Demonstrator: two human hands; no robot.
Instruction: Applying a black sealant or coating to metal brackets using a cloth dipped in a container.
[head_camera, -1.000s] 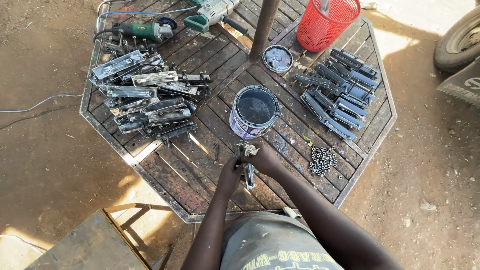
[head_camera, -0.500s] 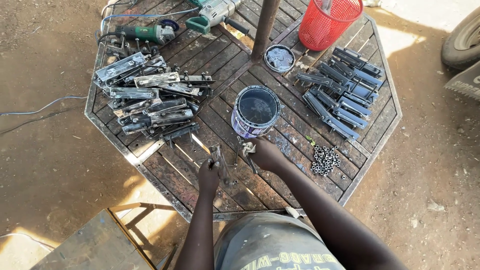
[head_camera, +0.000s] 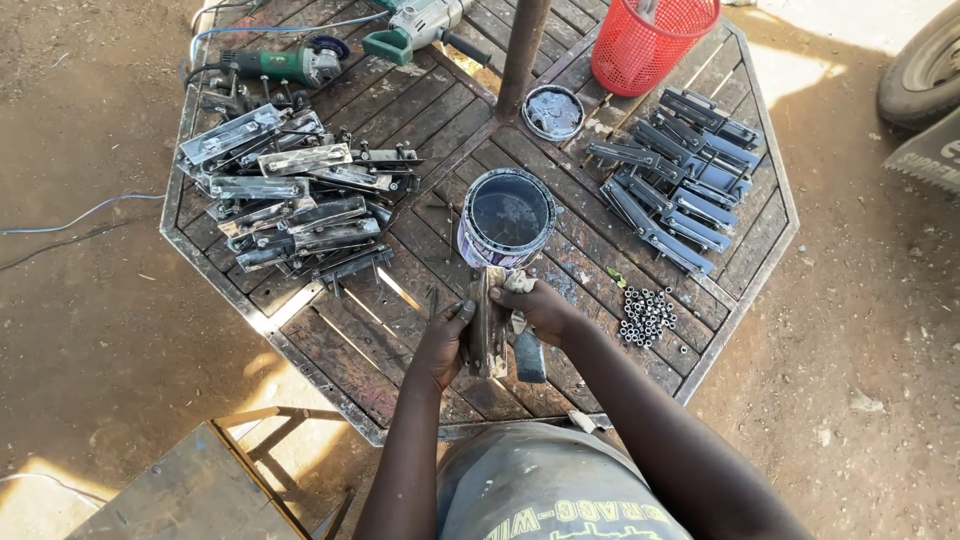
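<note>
My left hand (head_camera: 442, 345) grips a long, narrow metal bracket (head_camera: 486, 325) and holds it upright over the near part of the octagonal slatted table (head_camera: 330, 350). My right hand (head_camera: 540, 308) sits against the bracket's upper right side with a small pale rag or brush (head_camera: 517, 284) in its fingers. An open paint can (head_camera: 507, 217) with dark paint stands just beyond both hands. A flat dark piece (head_camera: 530, 357) lies under my right wrist.
Bare metal brackets (head_camera: 285, 200) are heaped at the left, dark painted ones (head_camera: 675, 170) laid out at the right. Small nuts (head_camera: 645, 315) are scattered near the right edge. A can lid (head_camera: 553, 111), red basket (head_camera: 650, 42), centre pole (head_camera: 522, 50) and two grinders (head_camera: 290, 65) stand at the back.
My left hand, which was reaching down to the table slats, has come back to the middle holding a bracket. My right hand has closed in against it.
</note>
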